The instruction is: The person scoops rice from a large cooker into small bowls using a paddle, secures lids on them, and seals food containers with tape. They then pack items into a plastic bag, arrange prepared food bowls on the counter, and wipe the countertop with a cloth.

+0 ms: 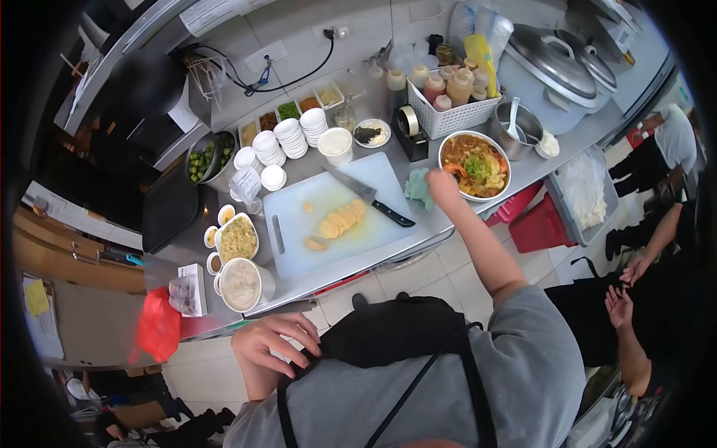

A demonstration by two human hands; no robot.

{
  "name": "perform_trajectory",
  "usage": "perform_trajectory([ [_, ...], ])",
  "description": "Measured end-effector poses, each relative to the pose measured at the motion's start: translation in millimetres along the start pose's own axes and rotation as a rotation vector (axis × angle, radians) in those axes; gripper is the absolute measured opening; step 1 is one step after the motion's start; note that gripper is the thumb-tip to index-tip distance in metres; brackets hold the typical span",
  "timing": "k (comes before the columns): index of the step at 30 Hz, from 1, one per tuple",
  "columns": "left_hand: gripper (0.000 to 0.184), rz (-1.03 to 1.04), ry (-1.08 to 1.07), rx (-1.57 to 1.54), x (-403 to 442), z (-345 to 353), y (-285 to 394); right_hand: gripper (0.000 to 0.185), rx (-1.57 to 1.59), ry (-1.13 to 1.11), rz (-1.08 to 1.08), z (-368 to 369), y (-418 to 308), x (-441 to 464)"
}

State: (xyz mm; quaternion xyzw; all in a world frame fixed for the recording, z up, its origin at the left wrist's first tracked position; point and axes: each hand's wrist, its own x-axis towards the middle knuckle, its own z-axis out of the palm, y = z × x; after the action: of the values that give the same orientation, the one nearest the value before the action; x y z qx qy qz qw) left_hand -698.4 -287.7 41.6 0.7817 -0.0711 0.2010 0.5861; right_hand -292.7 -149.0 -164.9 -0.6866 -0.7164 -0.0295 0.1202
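Note:
My right hand [442, 187] is closed at the left rim of a bowl of noodle-like food [474, 166] topped with chopped greens, right beside a crumpled green cloth [420, 187]. Whether its fingers grip the cloth or the rim is hidden. Near my body at the lower left, my left hand [280, 340] hangs empty, its fingers apart, by my black apron [396, 328]. Between them a white cutting board [299, 246] carries pale yellow slices [342, 219] and a black-handled knife [392, 212], which lies across the board's right part.
Bowls of food [240, 285] line the counter's left. Stacked white cups [289, 138] stand behind the board. A white basket of bottles [448, 116], a metal pot [517, 131] and a tape dispenser [409, 134] are at the back right. A person's hands [627, 287] show at the right.

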Motion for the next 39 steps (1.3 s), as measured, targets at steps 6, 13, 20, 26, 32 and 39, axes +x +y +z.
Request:
perform_trajectory([
  [6, 0.026, 0.031, 0.016, -0.039, 2.4, -14.3, -3.1, 0.020, -0.065, -0.199, -0.010, 46.0, -15.7, 79.8],
  [13, 0.020, 0.078, 0.135, -0.108, 80.4, -36.3, -11.0, 0.021, -0.056, -0.209, 0.083, 46.2, -23.3, 19.4],
  [20, 0.029, 0.447, -0.236, -0.375, 183.7, -9.2, 30.6, 0.021, 0.118, -0.123, 0.138, 6.6, -2.7, -101.8],
  [26, 0.039, 0.583, -0.296, -0.578, 183.0, 9.9, 47.2, 0.037, 0.389, 0.068, 0.497, -40.9, 27.4, -168.7],
  [32, 0.049, 0.613, -0.247, -0.592, 160.1, 12.4, 58.0, 0.040, 0.409, 0.250, 0.384, -106.1, 17.0, -132.5],
  [39, 0.061, 0.666, -0.157, -0.579, 146.6, 27.1, 65.6, 0.039, 0.194, 0.183, 0.024, -43.7, -8.3, -76.2],
])
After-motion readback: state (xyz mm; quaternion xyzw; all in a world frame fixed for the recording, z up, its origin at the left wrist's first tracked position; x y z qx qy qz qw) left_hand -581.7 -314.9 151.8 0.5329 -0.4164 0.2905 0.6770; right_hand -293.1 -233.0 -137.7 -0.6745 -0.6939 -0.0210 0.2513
